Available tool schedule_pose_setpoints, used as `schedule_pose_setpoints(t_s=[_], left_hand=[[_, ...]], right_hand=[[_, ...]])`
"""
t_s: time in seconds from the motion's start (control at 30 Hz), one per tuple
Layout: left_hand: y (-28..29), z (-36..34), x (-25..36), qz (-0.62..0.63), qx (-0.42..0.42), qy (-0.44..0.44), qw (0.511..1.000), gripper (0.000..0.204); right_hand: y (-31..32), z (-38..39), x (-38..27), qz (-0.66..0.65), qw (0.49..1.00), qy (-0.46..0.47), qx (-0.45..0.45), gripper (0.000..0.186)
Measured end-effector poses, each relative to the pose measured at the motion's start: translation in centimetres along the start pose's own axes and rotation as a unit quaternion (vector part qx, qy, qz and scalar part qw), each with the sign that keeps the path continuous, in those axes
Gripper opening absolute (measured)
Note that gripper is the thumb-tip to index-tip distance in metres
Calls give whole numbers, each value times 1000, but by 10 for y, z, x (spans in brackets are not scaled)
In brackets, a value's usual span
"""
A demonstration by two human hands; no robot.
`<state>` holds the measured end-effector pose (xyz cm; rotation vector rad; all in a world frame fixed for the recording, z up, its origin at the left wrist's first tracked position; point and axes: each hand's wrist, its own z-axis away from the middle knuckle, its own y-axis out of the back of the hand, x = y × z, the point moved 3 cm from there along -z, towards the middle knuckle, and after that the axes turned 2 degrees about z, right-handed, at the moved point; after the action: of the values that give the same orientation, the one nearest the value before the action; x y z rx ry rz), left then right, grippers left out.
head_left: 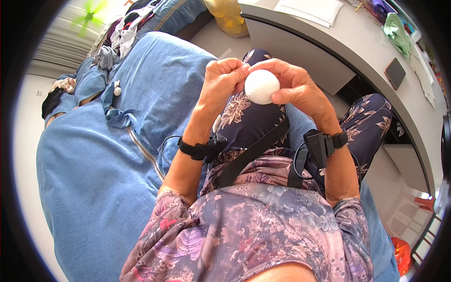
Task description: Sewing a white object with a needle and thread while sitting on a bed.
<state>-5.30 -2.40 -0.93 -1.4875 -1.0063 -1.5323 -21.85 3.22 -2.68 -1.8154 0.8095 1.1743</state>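
Note:
A smooth white ball is held above my lap, in the grip of my right hand. The right thumb presses its lower right side while the fingers curve over its top. Touching or almost touching the ball's left side, my left hand is closed in a pinch, its fingertips meeting the right fingertips. Whatever those left fingers pinch is too small to make out. Each wrist wears a black strap with a device, the left wrist device and the right wrist device.
I sit on a blue-covered sofa; a small white round object lies on it. Clothes are heaped at the far left. A grey-white desk curves along the right, bearing papers, a dark phone and a green cloth.

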Motion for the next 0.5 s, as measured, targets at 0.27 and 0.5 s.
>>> schedule_pose_setpoints(t_s=[0.27, 0.5], left_hand=[[6, 9, -11, 71, -29, 34, 997, 18], [-5, 27, -4, 62, -55, 41, 996, 18]], right_hand=[[18, -4, -1, -129, 983, 108, 71, 67], [40, -4, 15, -257, 945, 134, 153, 55]])
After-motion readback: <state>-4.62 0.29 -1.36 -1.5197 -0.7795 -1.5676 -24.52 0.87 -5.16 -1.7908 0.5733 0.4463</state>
